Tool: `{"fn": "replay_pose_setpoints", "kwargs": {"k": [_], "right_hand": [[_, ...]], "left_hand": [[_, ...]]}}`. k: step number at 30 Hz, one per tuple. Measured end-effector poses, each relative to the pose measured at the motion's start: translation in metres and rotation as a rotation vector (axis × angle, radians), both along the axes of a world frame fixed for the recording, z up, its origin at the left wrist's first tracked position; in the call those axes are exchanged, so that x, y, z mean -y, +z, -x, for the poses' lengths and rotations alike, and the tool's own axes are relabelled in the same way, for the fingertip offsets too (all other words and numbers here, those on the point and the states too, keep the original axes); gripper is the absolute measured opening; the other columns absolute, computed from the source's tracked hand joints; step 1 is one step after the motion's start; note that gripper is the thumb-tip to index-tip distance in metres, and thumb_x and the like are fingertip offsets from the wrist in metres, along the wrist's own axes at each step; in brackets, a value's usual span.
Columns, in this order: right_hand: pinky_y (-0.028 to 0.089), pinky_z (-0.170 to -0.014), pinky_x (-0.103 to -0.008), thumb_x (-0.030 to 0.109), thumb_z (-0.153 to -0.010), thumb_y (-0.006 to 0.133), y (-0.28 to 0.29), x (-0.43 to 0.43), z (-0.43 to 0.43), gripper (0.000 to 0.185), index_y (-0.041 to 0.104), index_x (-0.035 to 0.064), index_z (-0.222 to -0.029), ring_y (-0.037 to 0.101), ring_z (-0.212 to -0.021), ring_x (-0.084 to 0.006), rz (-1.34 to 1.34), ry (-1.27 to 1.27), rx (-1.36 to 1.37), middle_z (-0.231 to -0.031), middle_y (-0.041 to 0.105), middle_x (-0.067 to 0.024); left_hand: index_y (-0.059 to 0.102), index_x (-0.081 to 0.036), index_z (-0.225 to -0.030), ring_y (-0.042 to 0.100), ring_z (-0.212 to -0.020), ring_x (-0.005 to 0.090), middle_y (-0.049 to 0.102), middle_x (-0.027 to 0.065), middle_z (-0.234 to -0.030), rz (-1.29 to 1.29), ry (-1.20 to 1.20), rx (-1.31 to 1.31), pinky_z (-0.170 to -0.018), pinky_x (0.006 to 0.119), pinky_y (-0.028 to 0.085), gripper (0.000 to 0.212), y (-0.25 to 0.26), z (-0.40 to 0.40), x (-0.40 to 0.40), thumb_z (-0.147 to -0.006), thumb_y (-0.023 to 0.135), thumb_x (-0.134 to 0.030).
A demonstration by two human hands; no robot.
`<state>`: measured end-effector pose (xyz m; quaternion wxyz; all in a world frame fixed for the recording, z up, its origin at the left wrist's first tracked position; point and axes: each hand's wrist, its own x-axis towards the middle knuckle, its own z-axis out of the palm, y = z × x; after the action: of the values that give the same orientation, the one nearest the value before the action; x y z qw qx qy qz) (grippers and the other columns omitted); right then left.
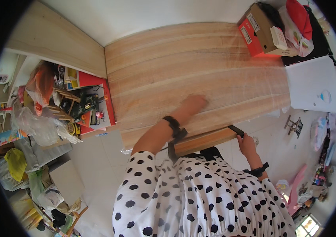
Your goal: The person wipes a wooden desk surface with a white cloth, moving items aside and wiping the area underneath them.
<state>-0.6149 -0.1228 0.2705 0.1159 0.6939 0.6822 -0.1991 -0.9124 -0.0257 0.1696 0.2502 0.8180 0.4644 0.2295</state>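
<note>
A wood-grain tabletop [162,68] under clear plastic film spreads before me. Over its front part is my left hand [196,103], blurred, with a black band at the wrist. Its fingers are too smeared to make out, and no object shows in it. A wooden panel or drawer [206,142] with black end pieces sits between the table's front edge and my body. My right hand [247,144] grips the black end piece [236,131] on its right side. Another black band is around that wrist. My body and left arm hide part of the panel.
A red shoebox [249,38], a brown box [262,32] and plastic bags stand at the back right. Beside the table is a white cabinet or bin [313,84]. Left, a cluttered shelf holds a tape measure [73,129] and wooden racks. A small stool [294,126] stands on the floor.
</note>
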Motion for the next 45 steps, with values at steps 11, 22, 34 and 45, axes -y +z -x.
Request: {"fn": "replay_pose_setpoints", "kwargs": {"k": [11, 22, 34, 45], "right_hand": [[0.043, -0.055, -0.0454, 0.031, -0.081, 0.047, 0.008, -0.012, -0.001, 0.034, 0.045, -0.0025, -0.079, 0.053, -0.061, -0.0386, 0.086, 0.003, 0.031, -0.062, 0.054, -0.0224], [0.041, -0.053, -0.0466, 0.030, -0.080, 0.048, 0.006, -0.010, -0.007, 0.031, 0.045, -0.0013, -0.082, 0.053, -0.059, -0.0393, 0.099, -0.069, 0.020, -0.060, 0.054, -0.0217], [0.041, -0.054, -0.0461, 0.027, -0.079, 0.049, 0.003, -0.009, -0.006, 0.028, 0.046, -0.0001, -0.087, 0.053, -0.059, -0.0384, 0.153, -0.111, -0.021, -0.061, 0.055, -0.0195], [0.040, -0.053, -0.0465, 0.026, -0.079, 0.050, 0.002, -0.010, -0.004, 0.025, 0.047, 0.0012, -0.080, 0.052, -0.061, -0.0393, 0.104, -0.134, 0.068, -0.062, 0.055, -0.0203]], "left_hand": [[0.057, -0.006, -0.083, 0.053, -0.079, 0.0238, 0.056, 0.0111, -0.079, 0.106, 1.040, -0.352, -0.068, 0.034, 0.043, 0.015, -0.016, 0.171, -0.173, -0.078, 0.047, -0.017], [0.053, -0.001, -0.080, 0.053, -0.083, 0.0307, 0.054, 0.0162, -0.082, 0.017, -0.139, 0.037, -0.070, 0.038, 0.045, 0.014, 0.005, -0.092, -0.111, -0.071, 0.046, -0.009], [0.054, -0.004, -0.082, 0.051, -0.079, 0.0279, 0.055, 0.0141, -0.079, 0.100, 1.235, -0.589, -0.068, 0.037, 0.040, 0.018, -0.019, 0.284, -0.189, -0.077, 0.045, -0.019], [0.058, 0.000, -0.081, 0.055, -0.078, 0.0294, 0.057, 0.0159, -0.079, -0.263, 0.067, -0.154, -0.071, 0.038, 0.044, 0.015, -0.016, -0.030, -0.231, -0.070, 0.047, -0.002]]}}
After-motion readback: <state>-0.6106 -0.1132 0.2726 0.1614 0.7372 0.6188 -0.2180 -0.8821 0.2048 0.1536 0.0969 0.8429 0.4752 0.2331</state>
